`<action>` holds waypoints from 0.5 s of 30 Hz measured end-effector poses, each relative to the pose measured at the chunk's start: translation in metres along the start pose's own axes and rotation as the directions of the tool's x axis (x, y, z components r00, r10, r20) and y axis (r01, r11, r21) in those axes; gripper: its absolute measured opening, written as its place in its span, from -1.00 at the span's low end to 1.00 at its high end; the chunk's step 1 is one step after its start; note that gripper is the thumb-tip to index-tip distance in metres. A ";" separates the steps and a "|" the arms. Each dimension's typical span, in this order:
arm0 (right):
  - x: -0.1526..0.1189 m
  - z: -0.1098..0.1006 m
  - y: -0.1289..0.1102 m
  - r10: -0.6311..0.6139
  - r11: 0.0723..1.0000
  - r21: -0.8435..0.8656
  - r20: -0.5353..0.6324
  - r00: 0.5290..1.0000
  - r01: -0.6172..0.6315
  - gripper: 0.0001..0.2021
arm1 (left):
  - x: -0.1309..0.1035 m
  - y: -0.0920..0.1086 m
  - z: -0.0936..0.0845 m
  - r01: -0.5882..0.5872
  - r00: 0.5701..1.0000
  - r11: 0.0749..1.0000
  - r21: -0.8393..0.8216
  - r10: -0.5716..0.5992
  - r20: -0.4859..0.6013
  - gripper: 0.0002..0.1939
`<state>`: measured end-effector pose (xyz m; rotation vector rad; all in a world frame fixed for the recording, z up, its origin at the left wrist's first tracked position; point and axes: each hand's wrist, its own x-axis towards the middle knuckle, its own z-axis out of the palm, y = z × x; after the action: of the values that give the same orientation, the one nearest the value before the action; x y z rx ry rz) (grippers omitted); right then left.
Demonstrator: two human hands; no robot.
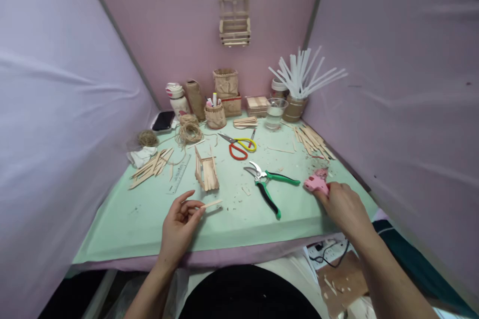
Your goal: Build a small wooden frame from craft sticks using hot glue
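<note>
Near the front of the table, my left hand (182,222) pinches a short wooden craft stick (212,204) between thumb and fingers. Just beyond it stands a small frame built of wooden sticks (208,172), with an upright piece at its left side. At the right, my right hand (342,204) is closed around a pink hot glue gun (317,182) whose nozzle end is near the table's right side. Between my hands lie green-handled pruning shears (267,179) with their blades apart. Behind them rest scissors with red and yellow handles (239,145).
Loose craft sticks lie at left (152,168) and right (314,142). A clear ruler (178,174) is beside the frame. Twine (190,132), a phone (163,121), a water cup (275,113) and white glue sticks (299,75) stand toward the back. A stick-built swing (235,32) hangs above.
</note>
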<state>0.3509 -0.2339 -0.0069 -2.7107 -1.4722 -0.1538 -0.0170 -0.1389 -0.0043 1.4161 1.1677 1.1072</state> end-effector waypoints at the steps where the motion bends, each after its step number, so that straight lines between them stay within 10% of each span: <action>1: 0.000 -0.002 0.003 0.005 0.999 0.039 0.002 1.000 -0.005 -0.69 | 0.000 0.000 0.000 0.000 1.000 1.000 -0.006 0.000 0.004 -0.47; 9: -0.044 -0.035 -0.012 -0.117 0.733 0.658 -0.122 0.986 0.169 -0.62 | -0.001 -0.002 0.002 0.001 1.000 0.999 -0.046 -0.001 0.019 -0.51; 15: -0.076 -0.025 -0.090 -0.454 0.479 0.697 -0.323 0.830 0.533 -0.79 | 0.007 0.001 -0.008 0.016 0.997 1.000 0.003 -0.017 0.077 -0.50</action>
<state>0.2328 -0.2510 0.0092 -1.5241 -1.7221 0.2765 -0.0234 -0.1314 -0.0015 1.4361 1.1240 1.0310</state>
